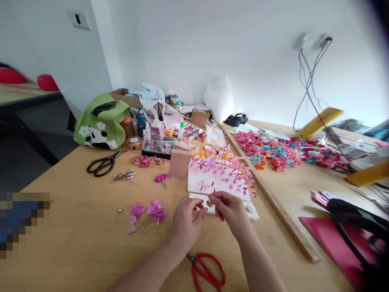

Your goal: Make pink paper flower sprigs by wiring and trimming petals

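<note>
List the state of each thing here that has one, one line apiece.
Left hand, fingers curled, any grip unclear
Right hand, thumb and forefinger close together, any grip unclear
Red-handled scissors, lying flat, blades mostly hidden
Black scissors, lying flat, blades seemingly closed
Green bag, standing upright
Green-capped bottle, capped
Bead case, filled, lid unclear
Black plug, in the wall socket

Bare desk [82, 219] gives a free lane left of the purple petals [156, 211]. Straight ahead of the fingers [209, 198], the white panel [196, 180] with its flower sprays blocks the way; rightward, a wooden strip [275, 202] does. Red-handled scissors [207, 275] lie between the forearms.
</note>
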`<state>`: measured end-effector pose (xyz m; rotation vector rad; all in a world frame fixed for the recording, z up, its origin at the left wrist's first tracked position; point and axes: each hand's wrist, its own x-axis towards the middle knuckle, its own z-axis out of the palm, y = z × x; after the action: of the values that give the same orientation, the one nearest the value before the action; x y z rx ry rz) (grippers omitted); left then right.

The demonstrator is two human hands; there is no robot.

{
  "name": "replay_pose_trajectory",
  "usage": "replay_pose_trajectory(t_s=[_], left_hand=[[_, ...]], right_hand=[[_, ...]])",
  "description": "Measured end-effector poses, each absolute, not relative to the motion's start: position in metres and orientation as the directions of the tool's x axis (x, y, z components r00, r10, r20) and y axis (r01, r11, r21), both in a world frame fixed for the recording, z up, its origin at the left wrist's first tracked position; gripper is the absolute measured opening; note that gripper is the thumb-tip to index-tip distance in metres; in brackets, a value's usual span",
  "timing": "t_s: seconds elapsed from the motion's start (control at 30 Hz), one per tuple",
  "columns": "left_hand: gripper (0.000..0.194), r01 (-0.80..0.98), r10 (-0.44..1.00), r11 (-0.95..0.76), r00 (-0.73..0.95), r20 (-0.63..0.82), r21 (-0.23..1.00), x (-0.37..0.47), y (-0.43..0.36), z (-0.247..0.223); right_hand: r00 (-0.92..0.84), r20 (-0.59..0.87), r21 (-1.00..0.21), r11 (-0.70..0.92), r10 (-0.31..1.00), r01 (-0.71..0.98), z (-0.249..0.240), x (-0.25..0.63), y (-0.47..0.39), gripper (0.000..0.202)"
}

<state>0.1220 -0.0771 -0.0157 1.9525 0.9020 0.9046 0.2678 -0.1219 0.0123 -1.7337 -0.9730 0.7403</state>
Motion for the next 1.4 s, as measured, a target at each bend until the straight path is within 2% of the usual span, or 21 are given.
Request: replay_pose_trajectory(t_s=[0.13, 0.3, 0.47, 0.63, 0.77, 0.93, 1.27, 1.4], left_hand=[[0.033, 0.310, 0.707, -0.628, 0.611, 0.357, 0.714, 0.122, -0.080, -0.023], [0.041, 0.417, 0.613, -0.750, 0.728, 0.306, 0.513, 0.125, -0.085, -0.038], [0.046, 0.433, 0.591, -0.771, 0.759, 0.273, 0.466, 0.124, -0.084, -0.042], [0.048, 0.435, 0.590, -0.772, 0.762, 0.268, 0.463, 0.123, -0.085, -0.043], [0.051, 0.448, 0.601, -0.762, 0.759, 0.252, 0.467, 0.123, -0.084, -0.045], [0.052, 0.462, 0.602, -0.758, 0.768, 0.218, 0.461, 0.124, -0.081, -0.045], [0.053, 0.446, 0.595, -0.755, 0.774, 0.217, 0.480, 0.122, -0.081, -0.044], [0.054, 0.416, 0.623, -0.731, 0.731, 0.279, 0.542, 0.121, -0.083, -0.038]], right_hand=[[0.580, -0.015, -0.863, -0.303, 0.815, 0.404, 0.006, 0.283, -0.113, 0.033], [0.636, 0.017, -0.679, -0.458, 0.772, 0.574, -0.006, 0.298, -0.093, 0.021], [0.618, -0.031, -0.544, -0.532, 0.785, 0.649, -0.017, 0.299, -0.081, 0.024], [0.579, 0.001, -0.501, -0.500, 0.816, 0.706, -0.025, 0.299, -0.078, 0.025], [0.566, 0.076, -0.516, -0.453, 0.821, 0.727, -0.032, 0.299, -0.080, 0.024], [0.574, 0.132, -0.590, -0.401, 0.808, 0.700, -0.038, 0.301, -0.083, 0.023], [0.657, 0.180, -0.798, -0.282, 0.732, 0.533, -0.034, 0.297, -0.089, 0.027], [0.681, 0.197, -0.868, -0.198, 0.706, 0.456, -0.018, 0.288, -0.093, 0.034]])
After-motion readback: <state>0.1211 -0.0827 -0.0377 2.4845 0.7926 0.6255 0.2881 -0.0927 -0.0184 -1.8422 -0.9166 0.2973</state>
